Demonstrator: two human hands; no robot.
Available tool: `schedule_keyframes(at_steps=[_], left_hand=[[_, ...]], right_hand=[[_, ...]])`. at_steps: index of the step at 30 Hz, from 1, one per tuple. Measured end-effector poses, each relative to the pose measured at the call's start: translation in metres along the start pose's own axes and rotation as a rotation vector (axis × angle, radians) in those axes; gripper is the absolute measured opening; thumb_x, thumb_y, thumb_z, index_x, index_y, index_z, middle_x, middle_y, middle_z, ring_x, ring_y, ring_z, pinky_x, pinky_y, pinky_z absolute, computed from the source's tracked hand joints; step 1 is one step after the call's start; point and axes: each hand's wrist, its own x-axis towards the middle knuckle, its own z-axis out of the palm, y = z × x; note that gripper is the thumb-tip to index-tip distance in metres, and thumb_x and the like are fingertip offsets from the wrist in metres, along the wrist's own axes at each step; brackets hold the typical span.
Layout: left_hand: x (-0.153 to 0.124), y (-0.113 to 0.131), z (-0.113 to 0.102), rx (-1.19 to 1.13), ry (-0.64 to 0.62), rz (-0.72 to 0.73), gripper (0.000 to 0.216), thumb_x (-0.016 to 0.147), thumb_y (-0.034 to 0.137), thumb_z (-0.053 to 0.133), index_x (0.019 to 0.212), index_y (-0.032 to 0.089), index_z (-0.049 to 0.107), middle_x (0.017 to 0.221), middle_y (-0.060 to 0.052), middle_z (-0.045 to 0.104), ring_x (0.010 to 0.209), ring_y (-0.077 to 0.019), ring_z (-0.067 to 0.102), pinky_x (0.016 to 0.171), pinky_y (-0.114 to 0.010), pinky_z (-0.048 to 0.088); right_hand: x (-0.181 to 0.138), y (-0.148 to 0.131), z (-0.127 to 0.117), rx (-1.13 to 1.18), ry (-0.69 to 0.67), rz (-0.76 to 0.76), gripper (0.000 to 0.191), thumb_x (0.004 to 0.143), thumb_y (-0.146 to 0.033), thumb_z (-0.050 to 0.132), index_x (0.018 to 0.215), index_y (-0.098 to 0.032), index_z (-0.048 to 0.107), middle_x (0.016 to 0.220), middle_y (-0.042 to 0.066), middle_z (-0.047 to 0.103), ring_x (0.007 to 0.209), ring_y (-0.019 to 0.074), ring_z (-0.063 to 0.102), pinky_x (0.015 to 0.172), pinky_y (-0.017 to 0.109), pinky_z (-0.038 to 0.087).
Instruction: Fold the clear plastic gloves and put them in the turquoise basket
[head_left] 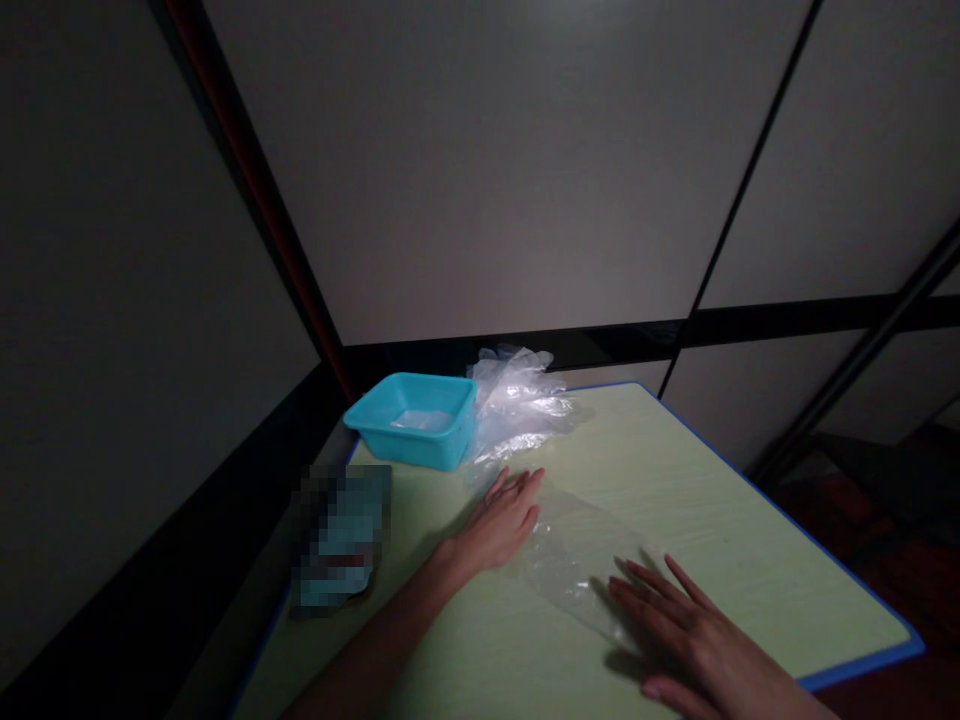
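A thin, clear plastic piece (570, 560), which looks like a bag, lies spread flat on the table. My left hand (502, 520) rests palm down at its far left end, fingers stretched out. Over its near right end is my right hand (686, 635), fingers apart and nothing gripped; a shadow falls below it, and whether it touches the plastic I cannot tell. Beyond my left hand sits a crumpled, shiny heap of clear plastic (517, 400), beside a turquoise plastic basin (420, 447). Something pale and clear (422, 420) lies inside the basin.
The pale green table (750, 570) has a blue edge and stands against grey panelled doors (510, 180) with black strips. At its left side lies a blurred-out, flat item (341, 545). Dark objects (877, 490) stand on the floor to the right.
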Motion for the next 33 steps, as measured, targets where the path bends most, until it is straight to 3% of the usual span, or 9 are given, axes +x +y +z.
schedule_keyframes(at_steps=[5, 9, 12, 16, 20, 25, 30, 33], left_hand=[[0.02, -0.001, -0.001, 0.001, -0.03, 0.089, 0.042, 0.087, 0.019, 0.035, 0.128, 0.015, 0.029, 0.129, -0.01, 0.043, 0.122, -0.0168, 0.035, 0.106, -0.037, 0.017], [0.014, 0.009, -0.003, -0.006, 0.005, 0.085, 0.043, 0.086, 0.019, 0.037, 0.128, 0.013, 0.03, 0.132, -0.011, 0.038, 0.126, -0.0195, 0.027, 0.106, -0.039, 0.016], [-0.011, 0.03, -0.007, -0.061, 0.046, 0.1, 0.043, 0.083, 0.016, 0.042, 0.125, 0.018, 0.034, 0.132, -0.007, 0.04, 0.126, -0.0185, 0.028, 0.107, -0.04, 0.015], [-0.045, 0.069, -0.009, -0.152, -0.058, 0.197, 0.035, 0.085, 0.022, 0.043, 0.12, 0.019, 0.04, 0.125, -0.005, 0.048, 0.121, -0.0149, 0.036, 0.107, -0.034, 0.015], [-0.053, 0.093, -0.01, -0.188, -0.198, 0.308, 0.04, 0.085, 0.026, 0.047, 0.122, 0.017, 0.038, 0.12, -0.005, 0.053, 0.125, -0.0159, 0.029, 0.107, -0.038, 0.008], [-0.059, 0.085, -0.016, -0.23, -0.232, 0.317, 0.04, 0.086, 0.029, 0.046, 0.124, 0.019, 0.039, 0.119, -0.006, 0.054, 0.122, -0.0151, 0.035, 0.107, -0.039, 0.008], [-0.076, 0.07, -0.021, -0.363, -0.245, 0.303, 0.033, 0.089, 0.032, 0.041, 0.121, 0.024, 0.045, 0.118, -0.003, 0.055, 0.121, -0.0143, 0.037, 0.108, -0.038, 0.006], [-0.079, 0.068, -0.024, -0.458, -0.29, 0.282, 0.038, 0.086, 0.028, 0.047, 0.125, 0.028, 0.041, 0.125, 0.0, 0.049, 0.121, -0.0144, 0.037, 0.108, -0.037, 0.007]], right_hand=[[0.01, -0.013, 0.015, -0.014, -0.018, -0.108, 0.067, 0.082, -0.04, 0.049, 0.136, -0.027, 0.012, 0.132, 0.009, 0.037, 0.118, 0.0321, 0.037, 0.094, 0.054, 0.034], [0.015, -0.02, 0.018, 0.041, -0.021, -0.18, 0.061, 0.085, -0.034, 0.046, 0.136, -0.028, 0.013, 0.13, 0.009, 0.039, 0.116, 0.0307, 0.04, 0.092, 0.049, 0.039], [0.01, -0.017, -0.004, 0.174, -0.056, -0.096, 0.065, 0.082, -0.04, 0.05, 0.137, -0.026, 0.018, 0.134, 0.008, 0.035, 0.12, 0.0299, 0.035, 0.098, 0.049, 0.032], [0.019, 0.007, -0.034, 0.384, 0.043, 0.164, 0.047, 0.087, -0.039, 0.04, 0.132, -0.027, 0.032, 0.13, 0.005, 0.045, 0.119, 0.0247, 0.04, 0.096, 0.044, 0.035], [0.056, 0.036, -0.034, 0.528, 0.129, 0.127, 0.043, 0.089, -0.04, 0.036, 0.127, -0.02, 0.04, 0.117, 0.009, 0.056, 0.109, 0.0237, 0.05, 0.094, 0.045, 0.036], [0.086, 0.05, -0.012, 0.409, 0.136, 0.046, 0.043, 0.089, -0.042, 0.035, 0.123, -0.018, 0.045, 0.126, 0.01, 0.049, 0.114, 0.0222, 0.044, 0.097, 0.041, 0.034], [0.082, 0.061, -0.001, 0.243, 0.078, -0.007, 0.044, 0.089, -0.042, 0.035, 0.126, -0.02, 0.042, 0.13, 0.008, 0.044, 0.12, 0.0232, 0.037, 0.102, 0.046, 0.024], [0.079, 0.07, -0.003, 0.193, 0.072, 0.032, 0.045, 0.089, -0.042, 0.033, 0.127, -0.019, 0.042, 0.13, 0.009, 0.044, 0.12, 0.0236, 0.037, 0.102, 0.048, 0.022]])
